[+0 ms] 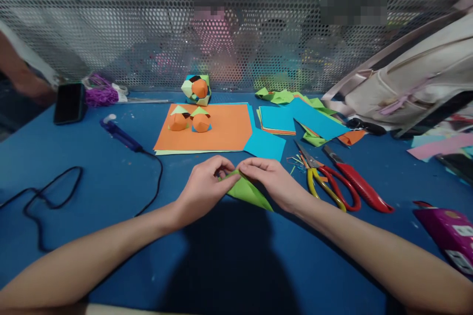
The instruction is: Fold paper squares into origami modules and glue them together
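- Pinching folded green paper (251, 194) at frame centre: left hand (205, 184) at its left end, right hand (271, 179) at its top.
- Grip: both narrow, thumbs and fingers closed on the paper.
- Upper centre: orange sheet (225, 133), two paper models (201, 122) on it.
- Right of centre: scissors (314, 163) beside red cutter (364, 187).
- Left: blue corded tool (121, 135).

Green paper (251, 193), bright and visibly creased, pinched near its upper edge by the left hand (207, 184) and right hand (271, 179) over the blue table (111, 172). The piece slants down to a pointed corner at lower right; its upper parts are partly hidden.
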Demonstrator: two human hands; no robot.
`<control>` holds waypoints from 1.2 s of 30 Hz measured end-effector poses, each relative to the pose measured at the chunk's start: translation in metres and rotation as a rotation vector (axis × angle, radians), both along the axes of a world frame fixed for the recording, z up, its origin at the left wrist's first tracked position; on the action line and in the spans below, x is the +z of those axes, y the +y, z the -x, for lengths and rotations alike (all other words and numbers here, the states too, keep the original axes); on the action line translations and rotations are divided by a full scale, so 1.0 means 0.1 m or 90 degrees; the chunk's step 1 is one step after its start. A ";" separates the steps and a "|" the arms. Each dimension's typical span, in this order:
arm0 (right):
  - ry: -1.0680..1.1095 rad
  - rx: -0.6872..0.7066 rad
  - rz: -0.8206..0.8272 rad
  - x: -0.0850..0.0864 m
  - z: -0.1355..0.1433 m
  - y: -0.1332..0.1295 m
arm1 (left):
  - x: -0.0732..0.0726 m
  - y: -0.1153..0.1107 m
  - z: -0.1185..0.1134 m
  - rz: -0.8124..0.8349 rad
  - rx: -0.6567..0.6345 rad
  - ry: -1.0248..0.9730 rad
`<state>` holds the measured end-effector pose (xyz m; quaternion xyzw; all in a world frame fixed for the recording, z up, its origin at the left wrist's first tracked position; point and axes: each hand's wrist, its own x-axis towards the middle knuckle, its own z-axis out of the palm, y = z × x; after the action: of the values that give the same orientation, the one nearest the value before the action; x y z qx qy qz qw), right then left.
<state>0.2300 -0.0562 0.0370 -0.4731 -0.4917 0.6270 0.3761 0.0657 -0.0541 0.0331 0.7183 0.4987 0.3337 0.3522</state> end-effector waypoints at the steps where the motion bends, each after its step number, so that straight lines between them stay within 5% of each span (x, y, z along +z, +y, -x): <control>1: -0.012 0.003 -0.009 0.00 0.00 0.00 | 0.00 0.00 0.00 0.006 -0.002 -0.007; 16: -0.184 0.000 -0.137 -0.07 -0.03 0.01 | 0.06 0.01 0.01 0.115 -0.035 -0.025; 36: -0.296 0.045 -0.195 -0.28 -0.03 0.04 | -0.12 0.05 0.04 0.137 -0.036 0.073</control>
<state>0.2333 -0.0518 0.0094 -0.5242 -0.6701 0.4329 0.2981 0.0615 -0.0488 0.0207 0.7080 0.5305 0.2266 0.4075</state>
